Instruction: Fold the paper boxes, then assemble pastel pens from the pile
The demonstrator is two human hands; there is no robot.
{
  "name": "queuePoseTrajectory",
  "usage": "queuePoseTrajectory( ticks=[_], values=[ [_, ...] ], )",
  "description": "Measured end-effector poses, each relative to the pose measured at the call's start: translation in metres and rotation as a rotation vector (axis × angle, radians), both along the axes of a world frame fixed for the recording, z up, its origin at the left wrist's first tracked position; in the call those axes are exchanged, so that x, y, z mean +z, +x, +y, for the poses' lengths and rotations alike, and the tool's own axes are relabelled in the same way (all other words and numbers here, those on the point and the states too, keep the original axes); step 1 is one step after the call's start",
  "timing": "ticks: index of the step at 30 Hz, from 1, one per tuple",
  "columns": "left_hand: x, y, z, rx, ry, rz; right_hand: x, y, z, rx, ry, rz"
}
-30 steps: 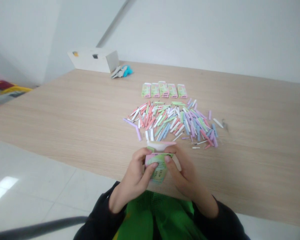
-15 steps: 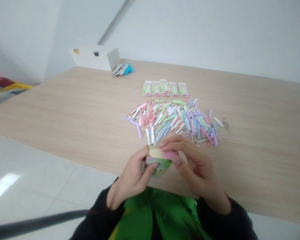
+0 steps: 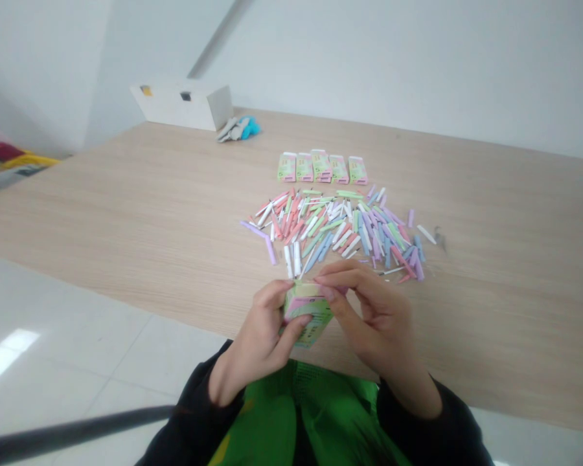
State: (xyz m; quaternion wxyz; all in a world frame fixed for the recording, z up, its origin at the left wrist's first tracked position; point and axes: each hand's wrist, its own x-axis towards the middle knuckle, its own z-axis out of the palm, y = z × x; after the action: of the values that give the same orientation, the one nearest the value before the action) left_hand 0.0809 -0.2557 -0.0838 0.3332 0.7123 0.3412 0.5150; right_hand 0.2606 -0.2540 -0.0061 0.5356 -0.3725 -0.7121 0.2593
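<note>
My left hand (image 3: 256, 343) grips a small green and pink cardboard carton (image 3: 308, 317) from below and the side, and its fingers hide the carton's lower left part. My right hand (image 3: 374, 317) pinches the carton's top edge between thumb and fingertips. Just beyond my hands lies a loose pile of pastel pink, white, green, blue and lilac sticks (image 3: 333, 230). The nearest sticks are a short way from my right fingers, not touching them. Behind the pile stands a row of several matching cartons (image 3: 322, 168).
All this rests on a light wood-grain table (image 3: 126, 207). A white box (image 3: 182, 103) and a crumpled grey and blue cloth or gloves (image 3: 237, 128) sit at its far edge. Below lie a tiled floor (image 3: 63, 362), and my green lap (image 3: 291, 414).
The carton's pale top flap, raised a second ago, now sits lower under my right fingertips. My right hand has moved onto the carton's top. The view has tilted slightly, shifting the table upward.
</note>
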Motion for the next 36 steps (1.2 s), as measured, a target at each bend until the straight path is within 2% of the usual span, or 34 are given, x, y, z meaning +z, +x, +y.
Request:
queuePoseTrajectory(
  ticks=[3, 7, 10, 13, 18, 21, 23, 24, 26, 28, 30, 33, 36],
  values=[
    [-0.004, -0.001, 0.000, -0.018, 0.076, 0.005, 0.004, 0.002, -0.004, 0.017, 0.025, -0.050],
    [-0.006, -0.003, -0.001, 0.001, 0.023, 0.035, 0.007, 0.011, -0.008, 0.081, 0.012, -0.108],
    [0.001, -0.004, -0.001, -0.032, 0.014, 0.088, 0.006, 0.017, -0.010, 0.104, 0.022, -0.192],
    [0.011, -0.003, 0.001, -0.090, 0.089, 0.134, 0.000, 0.018, -0.010, 0.102, 0.038, -0.251],
    [0.017, 0.000, 0.004, -0.144, 0.127, 0.076, -0.007, 0.026, -0.013, 0.109, -0.059, -0.347],
    [0.014, -0.007, 0.013, -0.184, 0.129, 0.003, 0.004, 0.045, -0.010, -0.002, -0.057, -0.450],
    [0.010, -0.019, 0.024, -0.106, 0.159, -0.041, 0.021, 0.064, -0.002, -0.081, 0.035, -0.506],
    [0.008, -0.027, 0.030, -0.024, 0.172, -0.048, 0.030, 0.075, 0.005, -0.121, 0.096, -0.523],
    [0.002, -0.046, 0.042, 0.173, 0.149, -0.001, 0.050, 0.096, 0.029, -0.197, 0.202, -0.529],
    [-0.005, -0.068, 0.052, 0.300, 0.042, 0.183, 0.065, 0.116, 0.065, -0.288, 0.207, -0.524],
    [-0.015, -0.091, 0.058, 0.276, -0.008, 0.364, 0.072, 0.136, 0.115, -0.433, 0.193, -0.456],
    [-0.035, -0.123, 0.061, 0.329, -0.004, 0.465, 0.065, 0.161, 0.201, -0.638, 0.153, -0.504],
    [-0.064, -0.147, 0.060, 0.416, -0.031, 0.440, 0.046, 0.174, 0.282, -0.686, 0.131, -0.700]
  ],
)
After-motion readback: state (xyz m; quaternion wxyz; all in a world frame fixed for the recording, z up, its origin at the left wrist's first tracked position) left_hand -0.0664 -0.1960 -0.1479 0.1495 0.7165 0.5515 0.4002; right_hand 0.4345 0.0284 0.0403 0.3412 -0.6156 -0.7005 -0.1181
